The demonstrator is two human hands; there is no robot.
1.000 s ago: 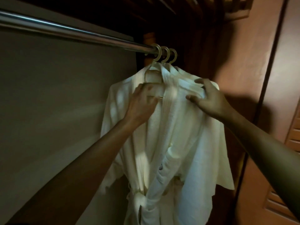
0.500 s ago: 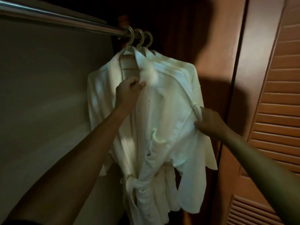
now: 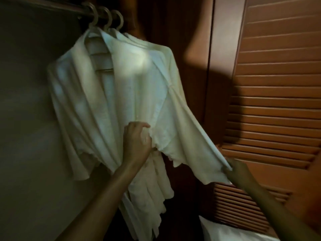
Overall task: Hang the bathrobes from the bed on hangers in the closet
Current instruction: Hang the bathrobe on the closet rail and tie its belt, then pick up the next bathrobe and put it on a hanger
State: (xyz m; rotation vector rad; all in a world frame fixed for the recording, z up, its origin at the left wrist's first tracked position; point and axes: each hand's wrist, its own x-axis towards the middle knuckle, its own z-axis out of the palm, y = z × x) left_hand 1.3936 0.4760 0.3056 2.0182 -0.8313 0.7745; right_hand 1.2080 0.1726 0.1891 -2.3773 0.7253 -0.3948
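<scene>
White bathrobes (image 3: 132, 87) hang on three pale hangers (image 3: 94, 18) from the metal closet rod (image 3: 57, 7) at the top left. The front robe's right sleeve (image 3: 191, 136) is stretched out and down to the right. My right hand (image 3: 238, 171) pinches the cuff end of that sleeve. My left hand (image 3: 137, 145) grips the robe's fabric by the underarm, at the front near the waist. The lower parts of the robes hang in folds below my left arm.
The plain closet back wall (image 3: 26, 136) fills the left. A brown louvred closet door (image 3: 278, 101) stands close on the right, just behind the sleeve. A white cloth or pillow (image 3: 225, 232) shows at the bottom right.
My left hand dropped from the collar to the robe's waist. My right hand slid down the sleeve from the shoulder to the cuff and pulled it out to the right. The view shifted right.
</scene>
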